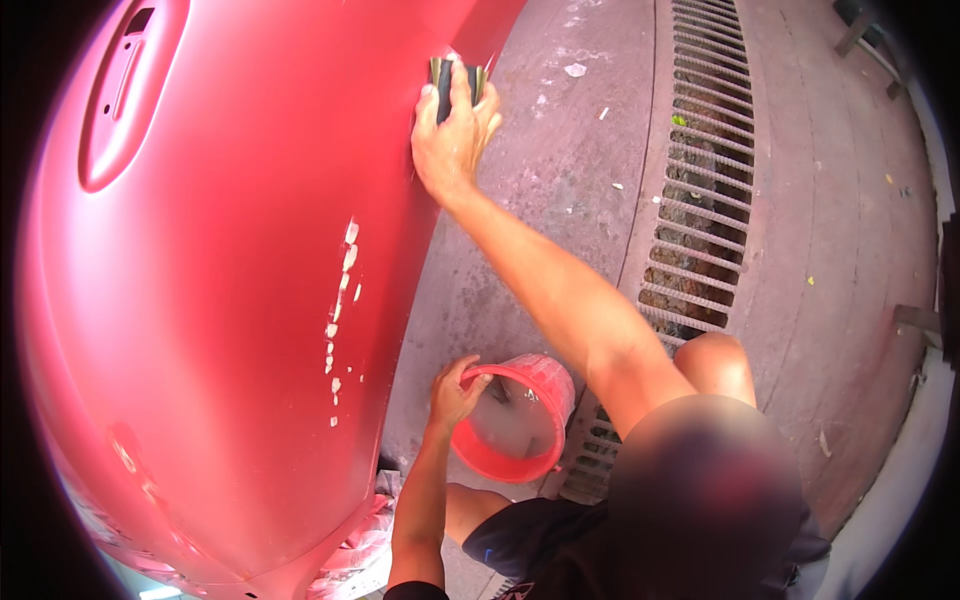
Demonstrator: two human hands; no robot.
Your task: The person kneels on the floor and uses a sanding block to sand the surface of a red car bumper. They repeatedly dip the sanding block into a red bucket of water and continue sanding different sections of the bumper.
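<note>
My right hand (455, 145) is closed around a sanding block (447, 88), dark in the middle with olive-tan edges. The block rests at the edge of a large matt red car panel (270, 300). Lower down, my left hand (455, 395) grips the rim of a red bucket (562, 378), its thumb inside. Cloudy grey water (508, 425) stands in the tilted bucket, with a small dark thing in it that I cannot make out. Down the panel, between my hands and a door-handle recess (125, 85), runs a broken line of whitish patches (333, 330).
A slotted floor drain (700, 170) runs along the concrete floor (560, 180) to the right of the panel. Small pale scraps are scattered there. Red-stained sheeting (370, 535) lies under the panel's near end. A bent knee (715, 360) sits beside the drain.
</note>
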